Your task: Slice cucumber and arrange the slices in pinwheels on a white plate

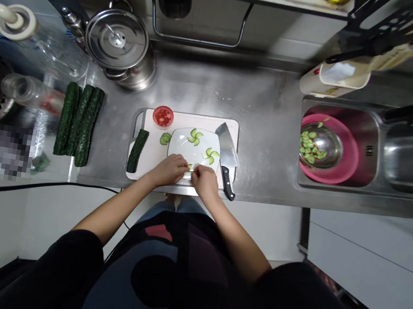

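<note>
A white square plate [180,145] lies on a white cutting board [150,158] and carries two pinwheel shapes of cucumber slices [194,136]. My left hand [169,168] and my right hand [202,179] meet at the plate's near edge, fingers pinched on small cucumber slices [190,168] there. A half cucumber [137,150] lies at the board's left, a few loose slices [165,138] beside the plate. A small red dish [163,116] sits at the board's far edge. A cleaver [226,155] rests on the board's right side.
Three whole cucumbers [77,124] lie on the steel counter to the left. A lidded steel pot [118,46] stands behind them, bottles [29,91] farther left. The sink [374,152] at right holds a pink basin [343,160] with a steel bowl of cucumber scraps [313,148].
</note>
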`<state>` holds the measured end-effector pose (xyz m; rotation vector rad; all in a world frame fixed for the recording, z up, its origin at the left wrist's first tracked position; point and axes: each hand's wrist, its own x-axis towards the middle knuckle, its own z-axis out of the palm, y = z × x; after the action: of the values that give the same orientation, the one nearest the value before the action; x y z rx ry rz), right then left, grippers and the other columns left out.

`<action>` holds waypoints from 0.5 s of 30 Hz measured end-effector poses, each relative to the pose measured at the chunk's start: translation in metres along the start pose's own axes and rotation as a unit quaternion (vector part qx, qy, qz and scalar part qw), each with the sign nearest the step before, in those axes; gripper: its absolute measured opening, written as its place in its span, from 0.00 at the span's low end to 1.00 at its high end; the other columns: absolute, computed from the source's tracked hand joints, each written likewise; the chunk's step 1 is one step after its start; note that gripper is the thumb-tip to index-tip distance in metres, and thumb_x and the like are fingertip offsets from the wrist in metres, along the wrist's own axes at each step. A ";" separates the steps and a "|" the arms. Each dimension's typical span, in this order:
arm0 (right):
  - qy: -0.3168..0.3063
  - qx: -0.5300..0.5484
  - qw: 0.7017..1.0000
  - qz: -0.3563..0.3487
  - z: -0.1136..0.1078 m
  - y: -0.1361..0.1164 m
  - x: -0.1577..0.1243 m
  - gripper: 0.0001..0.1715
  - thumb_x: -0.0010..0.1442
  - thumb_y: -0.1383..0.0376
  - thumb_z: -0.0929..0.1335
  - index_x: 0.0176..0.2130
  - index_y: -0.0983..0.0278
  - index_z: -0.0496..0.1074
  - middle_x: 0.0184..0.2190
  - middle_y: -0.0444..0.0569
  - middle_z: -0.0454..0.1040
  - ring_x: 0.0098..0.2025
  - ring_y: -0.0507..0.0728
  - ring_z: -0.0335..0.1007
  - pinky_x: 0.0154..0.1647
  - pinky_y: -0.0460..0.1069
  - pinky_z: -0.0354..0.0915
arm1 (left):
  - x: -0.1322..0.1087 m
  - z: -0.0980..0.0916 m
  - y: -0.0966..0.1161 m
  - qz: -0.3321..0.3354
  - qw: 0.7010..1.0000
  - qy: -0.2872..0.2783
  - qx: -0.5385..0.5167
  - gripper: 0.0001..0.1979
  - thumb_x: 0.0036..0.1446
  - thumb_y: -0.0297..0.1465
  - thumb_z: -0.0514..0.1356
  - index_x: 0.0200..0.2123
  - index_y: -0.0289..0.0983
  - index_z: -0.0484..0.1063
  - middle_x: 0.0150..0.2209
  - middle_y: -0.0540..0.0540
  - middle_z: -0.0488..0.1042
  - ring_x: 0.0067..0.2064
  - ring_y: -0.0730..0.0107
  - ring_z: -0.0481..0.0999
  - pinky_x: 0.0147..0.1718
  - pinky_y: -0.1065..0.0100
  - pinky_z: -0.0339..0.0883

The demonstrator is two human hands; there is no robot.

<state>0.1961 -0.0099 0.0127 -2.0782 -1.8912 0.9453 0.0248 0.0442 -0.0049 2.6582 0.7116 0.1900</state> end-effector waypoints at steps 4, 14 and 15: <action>0.060 0.003 0.990 -0.127 0.000 0.016 -0.015 0.13 0.61 0.70 0.61 0.41 0.65 0.74 0.38 0.55 0.74 0.43 0.61 0.64 0.47 0.55 0.62 | -0.002 -0.006 0.004 0.000 1.000 -0.018 0.005 0.12 0.60 0.25 0.54 0.44 0.36 0.75 0.45 0.42 0.77 0.48 0.61 0.69 0.44 0.61 0.63; 0.014 -0.076 0.975 -0.209 0.008 0.030 -0.032 0.19 0.65 0.67 0.61 0.52 0.63 0.73 0.49 0.56 0.74 0.51 0.63 0.59 0.45 0.56 0.62 | -0.012 -0.014 0.010 -0.026 0.997 -0.074 0.009 0.19 0.61 0.26 0.52 0.54 0.37 0.70 0.54 0.40 0.74 0.53 0.56 0.66 0.47 0.57 0.59; 0.012 -0.079 0.975 -0.207 0.009 0.029 -0.032 0.19 0.65 0.67 0.61 0.52 0.63 0.73 0.49 0.56 0.74 0.52 0.63 0.59 0.45 0.56 0.62 | -0.013 -0.013 0.010 -0.027 0.997 -0.078 0.012 0.19 0.61 0.26 0.51 0.54 0.37 0.70 0.54 0.40 0.73 0.53 0.56 0.66 0.47 0.57 0.59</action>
<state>0.2158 -0.0478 0.0010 -1.6522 -2.3240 0.6850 0.0153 0.0338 0.0112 2.6368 0.7380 -0.0401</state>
